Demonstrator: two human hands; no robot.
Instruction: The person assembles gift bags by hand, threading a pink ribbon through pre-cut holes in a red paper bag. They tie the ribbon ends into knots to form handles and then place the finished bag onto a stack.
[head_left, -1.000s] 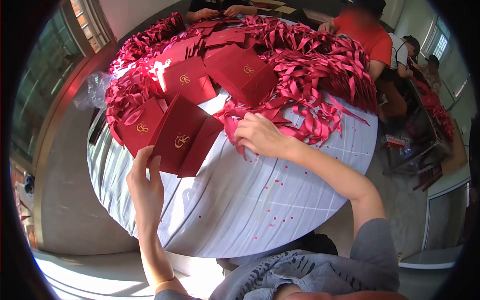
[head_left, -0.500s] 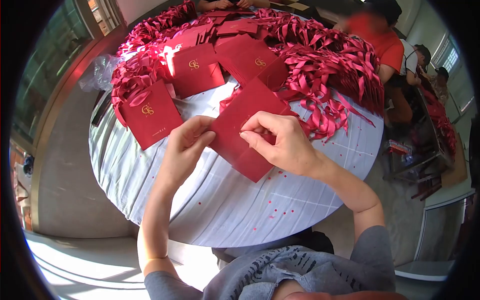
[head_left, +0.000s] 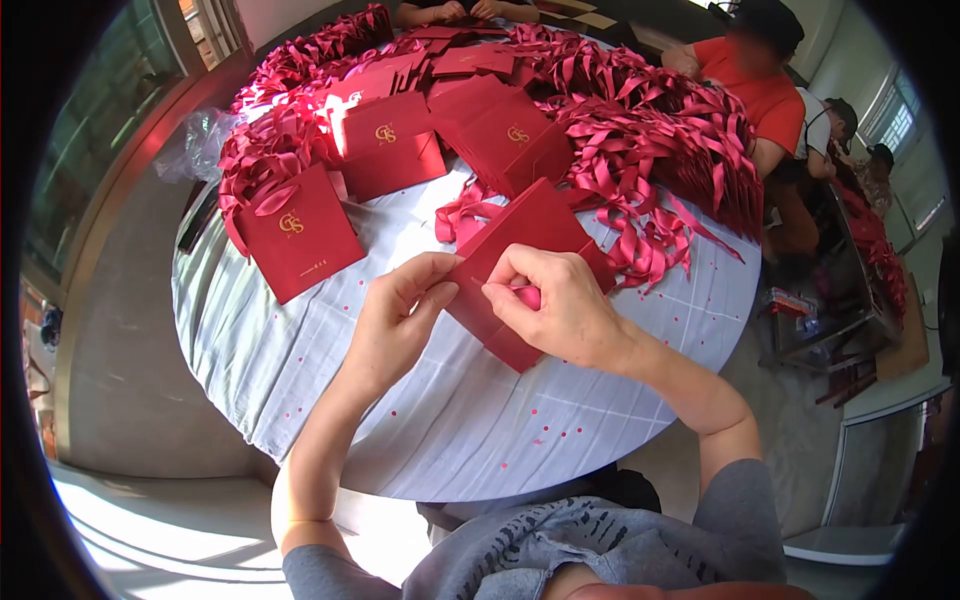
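A dark red paper gift bag (head_left: 545, 222) lies tilted in front of me over the cloth-covered table. My left hand (head_left: 405, 310) pinches its left edge between thumb and fingers. Close beside it, my right hand (head_left: 560, 305) is closed at the bag's face, thumb against forefinger, with a bit of pink-red ribbon (head_left: 527, 297) showing in the curled fingers. The ribbon's end at the fingertips is hidden. To the left lies a finished-looking red bag (head_left: 300, 245) with a gold logo and a ribbon handle.
Stacked red bags (head_left: 510, 130) and heaps of ribbon handles (head_left: 640, 150) cover the far side of the round table (head_left: 480, 460). Small red paper dots are scattered on the cloth. A person in a red top (head_left: 770, 100) is at right; another person's hands (head_left: 470, 10) show at the far edge.
The bag has tipped and its opening side shows more. Pink-red ribbon now shows inside my right hand. Both hands have shifted slightly down, the left one also to the right.
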